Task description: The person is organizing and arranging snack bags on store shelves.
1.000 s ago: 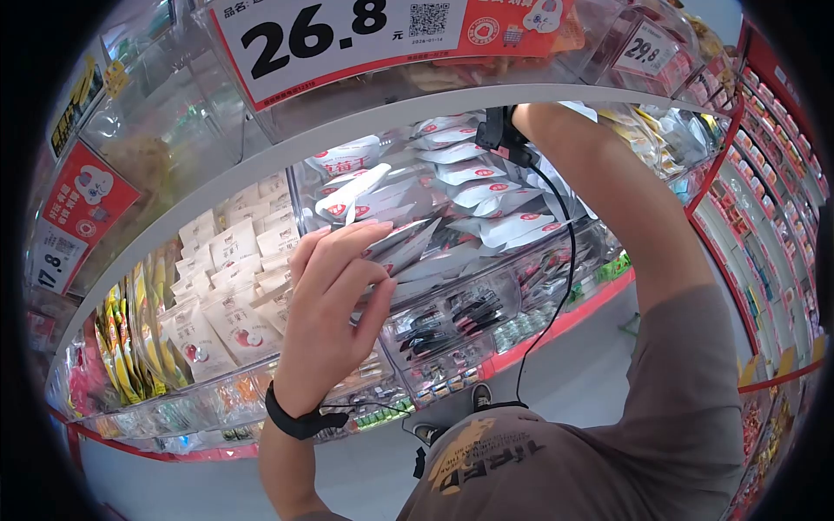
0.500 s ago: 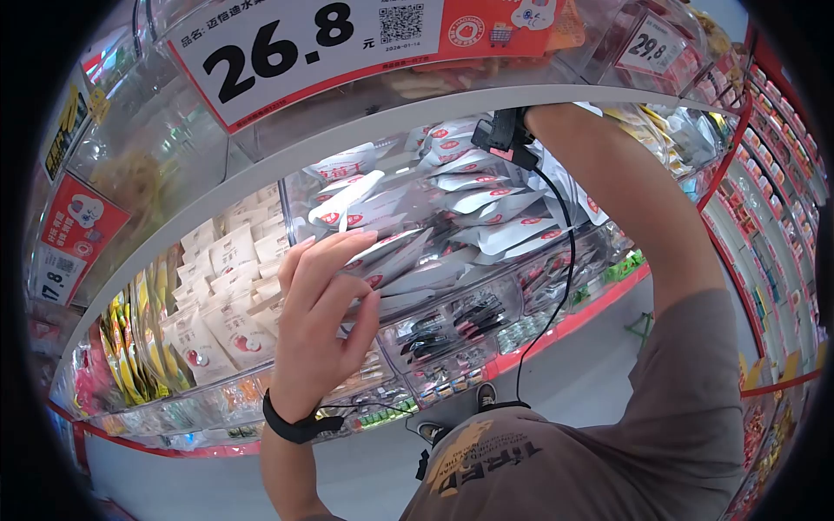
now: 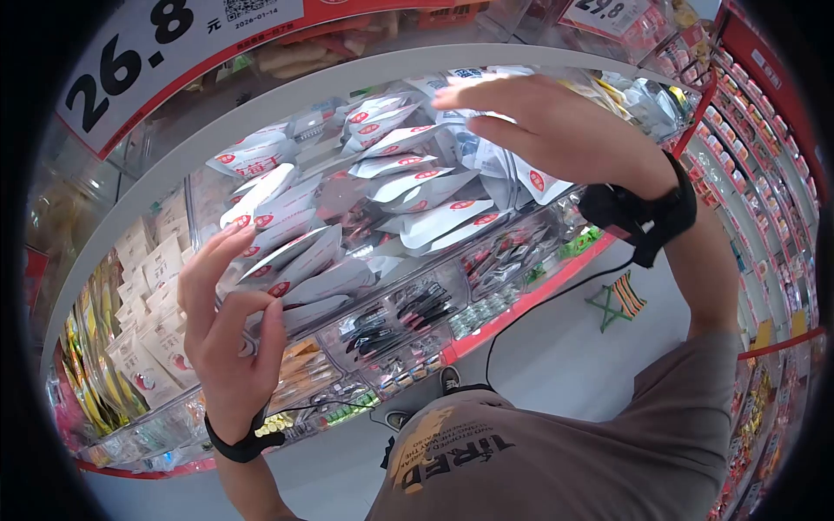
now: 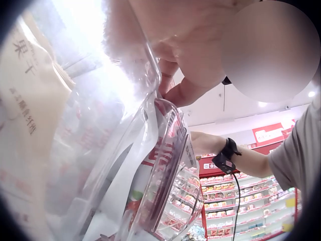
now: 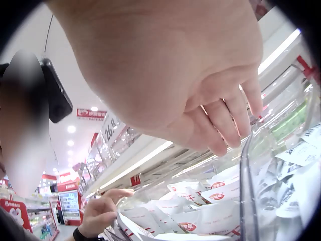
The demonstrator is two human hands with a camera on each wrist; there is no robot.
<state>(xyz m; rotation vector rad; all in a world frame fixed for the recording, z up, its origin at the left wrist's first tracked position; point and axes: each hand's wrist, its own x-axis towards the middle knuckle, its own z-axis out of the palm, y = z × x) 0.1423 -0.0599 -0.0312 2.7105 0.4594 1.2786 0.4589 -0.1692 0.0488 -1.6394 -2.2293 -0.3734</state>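
Note:
In the head view my left hand [image 3: 230, 321] is at the left side of a clear bin of white packets [image 3: 417, 187], its fingers loosely bent and near the front packets. Close up in the left wrist view, the left hand [image 4: 188, 55] has its fingertips at the top of the bin's clear wall [image 4: 155, 70]; contact is unclear. My right hand [image 3: 556, 130] hovers above the bin's right part, fingers extended and nothing held. The right wrist view shows that palm [image 5: 165, 65] over white packets [image 5: 215, 213], fingers slightly bent.
Beige packets [image 3: 161, 265] fill the section at left, with yellow bags [image 3: 91, 373] beyond. A shelf edge [image 3: 347, 68] with a price sign [image 3: 130, 74] runs above the bins. Lower compartments hold dark packets [image 3: 426, 300]. A cable [image 3: 521, 317] hangs from the right wrist.
My right hand has come back from deep under the shelf edge into view, its fingers extended. The head view has shifted, so the shelf and left hand appear farther left.

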